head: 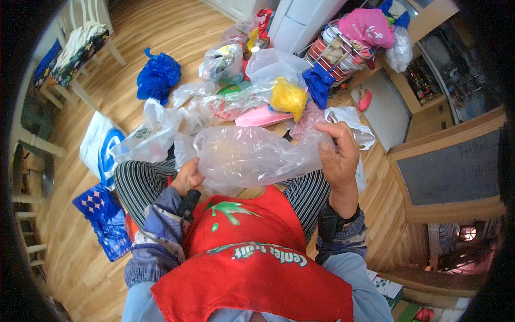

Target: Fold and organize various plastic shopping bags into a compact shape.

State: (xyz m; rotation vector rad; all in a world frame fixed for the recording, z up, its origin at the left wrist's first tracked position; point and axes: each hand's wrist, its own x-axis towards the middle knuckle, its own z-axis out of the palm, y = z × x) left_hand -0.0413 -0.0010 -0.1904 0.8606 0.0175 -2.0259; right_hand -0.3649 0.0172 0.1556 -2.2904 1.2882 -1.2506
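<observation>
A clear plastic bag (249, 155) is stretched sideways above my lap, over a red apron (245, 225). My left hand (187, 176) grips its left end, fingers curled in. At its right end, my right hand (340, 155) pinches the plastic between thumb and bent fingers. Just beyond the bag lie a pink bag (261, 116), a yellow plastic bag (288, 98) and several crumpled clear bags (221, 105). A white translucent bag with green print (149, 135) rests near my left knee.
A blue bag bundle (158, 75) stands on the wooden floor, with a blue patterned bag (102, 221) at the left. A wire basket of cloths (336, 54) is at the upper right, beside a white appliance (299, 24). White chairs (76, 60) stand at the upper left.
</observation>
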